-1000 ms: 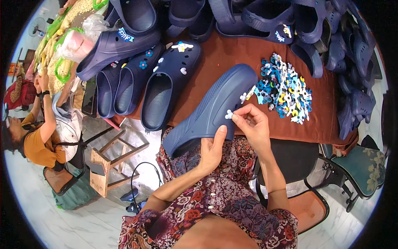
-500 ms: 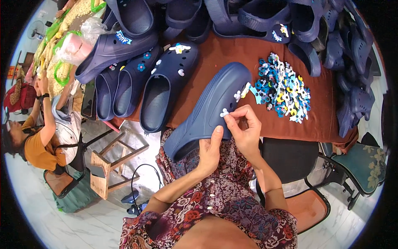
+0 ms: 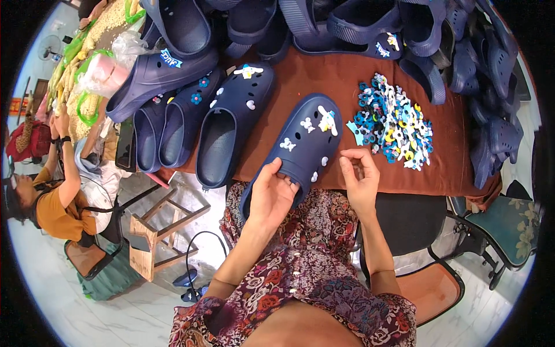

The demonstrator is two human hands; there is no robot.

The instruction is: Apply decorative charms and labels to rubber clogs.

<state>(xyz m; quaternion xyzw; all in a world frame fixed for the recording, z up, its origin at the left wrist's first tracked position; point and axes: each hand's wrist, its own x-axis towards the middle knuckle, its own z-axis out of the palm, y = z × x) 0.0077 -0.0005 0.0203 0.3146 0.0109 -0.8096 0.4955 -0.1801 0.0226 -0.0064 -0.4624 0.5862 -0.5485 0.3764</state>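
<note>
A navy clog (image 3: 312, 124) is tilted over the table's front edge, its toe pointing away from me. White charms and a larger white-and-yellow charm (image 3: 328, 120) are fixed on its upper. My left hand (image 3: 272, 196) grips the clog at its foot opening, thumb on top and fingers tucked inside. Just right of the clog, my right hand (image 3: 362, 180) hovers with loosely curled fingers, thumb and index slightly apart, and nothing visible between them. Beyond it lies a heap of blue, white and yellow charms (image 3: 396, 124) on the brown cloth (image 3: 451, 168).
A decorated navy clog (image 3: 245, 98) stands to the left, beside several others. More clogs (image 3: 358, 23) pile along the back and right. Chairs (image 3: 500, 222) stand at right, a wooden stool (image 3: 144, 248) at left. Another person (image 3: 63, 202) works at far left.
My right hand has come off the clog and moved right. The clog has turned more upright, showing more charms on its upper. My left hand has shifted slightly left.
</note>
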